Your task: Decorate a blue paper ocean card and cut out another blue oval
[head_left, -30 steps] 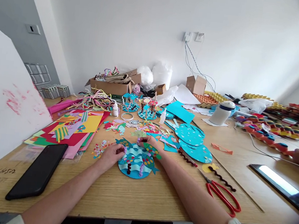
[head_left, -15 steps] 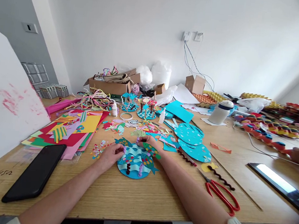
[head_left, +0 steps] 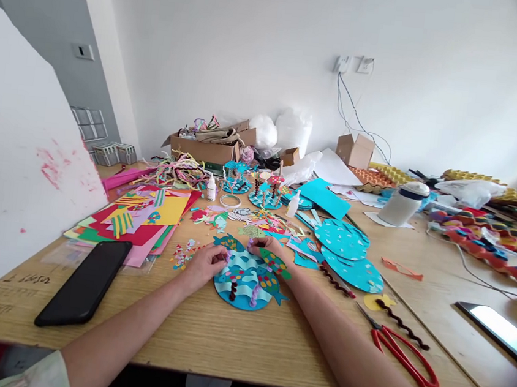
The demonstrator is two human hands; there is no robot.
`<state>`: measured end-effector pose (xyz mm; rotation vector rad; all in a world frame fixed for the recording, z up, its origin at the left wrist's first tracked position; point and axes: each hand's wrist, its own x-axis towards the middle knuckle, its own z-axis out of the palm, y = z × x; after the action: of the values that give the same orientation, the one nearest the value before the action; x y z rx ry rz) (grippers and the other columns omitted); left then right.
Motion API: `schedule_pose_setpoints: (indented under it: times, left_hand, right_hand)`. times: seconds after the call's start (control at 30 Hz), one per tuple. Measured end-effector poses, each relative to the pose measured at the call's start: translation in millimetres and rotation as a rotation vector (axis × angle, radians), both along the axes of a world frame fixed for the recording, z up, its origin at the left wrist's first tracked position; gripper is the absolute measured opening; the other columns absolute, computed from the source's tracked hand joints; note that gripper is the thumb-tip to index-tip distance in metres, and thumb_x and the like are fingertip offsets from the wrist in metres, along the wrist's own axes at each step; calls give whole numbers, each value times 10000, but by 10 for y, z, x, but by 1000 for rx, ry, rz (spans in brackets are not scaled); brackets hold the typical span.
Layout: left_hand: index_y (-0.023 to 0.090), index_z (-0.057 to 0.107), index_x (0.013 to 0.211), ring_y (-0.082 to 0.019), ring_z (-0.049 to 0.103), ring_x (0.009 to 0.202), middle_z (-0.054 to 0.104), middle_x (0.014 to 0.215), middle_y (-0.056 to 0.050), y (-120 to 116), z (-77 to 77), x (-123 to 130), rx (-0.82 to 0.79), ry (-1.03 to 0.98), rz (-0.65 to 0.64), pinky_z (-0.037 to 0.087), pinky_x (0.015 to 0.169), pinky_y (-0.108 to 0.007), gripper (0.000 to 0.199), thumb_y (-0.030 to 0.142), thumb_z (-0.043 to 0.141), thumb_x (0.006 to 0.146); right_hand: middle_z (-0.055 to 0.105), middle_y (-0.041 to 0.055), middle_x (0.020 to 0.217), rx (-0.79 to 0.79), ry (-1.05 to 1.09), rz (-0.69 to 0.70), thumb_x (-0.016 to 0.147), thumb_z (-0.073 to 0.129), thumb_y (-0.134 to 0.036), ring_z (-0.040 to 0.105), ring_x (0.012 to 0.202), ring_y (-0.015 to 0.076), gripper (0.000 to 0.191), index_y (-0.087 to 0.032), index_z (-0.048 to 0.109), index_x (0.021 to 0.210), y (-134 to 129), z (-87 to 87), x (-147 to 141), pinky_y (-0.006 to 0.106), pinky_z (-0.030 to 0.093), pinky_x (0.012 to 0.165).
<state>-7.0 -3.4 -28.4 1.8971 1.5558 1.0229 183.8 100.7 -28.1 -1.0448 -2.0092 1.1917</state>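
Note:
A round blue paper disc (head_left: 241, 301) with pale wavy strips lies near the table's front edge. Paper fish with coloured dots, a dark brown twisted stem (head_left: 233, 290) and a purple one (head_left: 254, 295) stand on it. My left hand (head_left: 204, 266) pinches a small purple fuzzy piece (head_left: 227, 255) at the disc's left rim. At the back of the disc, my right hand (head_left: 269, 247) pinches another purple piece (head_left: 251, 242), beside a green dotted fish (head_left: 275, 263).
A black phone (head_left: 85, 283) and coloured paper (head_left: 164, 208) lie left. Red-handled scissors (head_left: 403, 356), a thin stick (head_left: 433, 334), blue discs (head_left: 352, 269) and a tablet (head_left: 500, 333) are right. Glue bottles (head_left: 293, 204), paper scraps and a cardboard box (head_left: 203, 149) stand behind.
The whole view has shifted, so things appear further right. Both hands keep their pinch at the disc. The other person's hand at the right edge is out of view now.

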Motion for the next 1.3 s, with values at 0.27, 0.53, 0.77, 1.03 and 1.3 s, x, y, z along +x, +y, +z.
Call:
schedule_pose_setpoints:
  times: [0.27,0.53,0.77,1.03,1.3]
  left_hand:
    - [183,604,726,-139,509,651,499,684,27,15,-21,-5,36,-83,-8,422,611,-254,103,116,558,664]
    - [187,604,681,-139,487,625,499,663,27,-2,41,-3,29,-84,-18,398,600,-249,76,141,550,652]
    - [184,598,698,-142,494,630,498,679,23,1,33,-12,24,-86,-16,406,598,-250,82,140,544,656]
    - [186,601,716,-150,505,648,508,695,14,19,-17,-23,25,-105,-22,419,615,-260,80,160,546,664]
    - [181,598,698,-161,510,672,516,692,8,25,-17,-29,43,-114,-41,418,639,-272,58,176,549,667]
  right_hand:
    - [598,2,584,-4,6,-5,598,645,-308,518,558,129,160,-152,646,631,-26,32,-1,214,392,499]
    - [598,0,589,-4,10,-18,563,671,-311,519,571,131,172,-146,643,603,8,-1,-14,219,397,514]
    - [605,-4,592,-3,16,-16,565,663,-246,531,584,133,118,-144,646,621,-3,28,-6,214,388,524]
    - [607,-8,586,-8,16,-18,562,644,-182,533,582,129,62,-144,648,611,6,9,-12,214,389,548]
    - [631,-3,625,-25,35,-17,558,669,-219,549,598,135,104,-147,653,631,3,-10,-21,220,418,570]
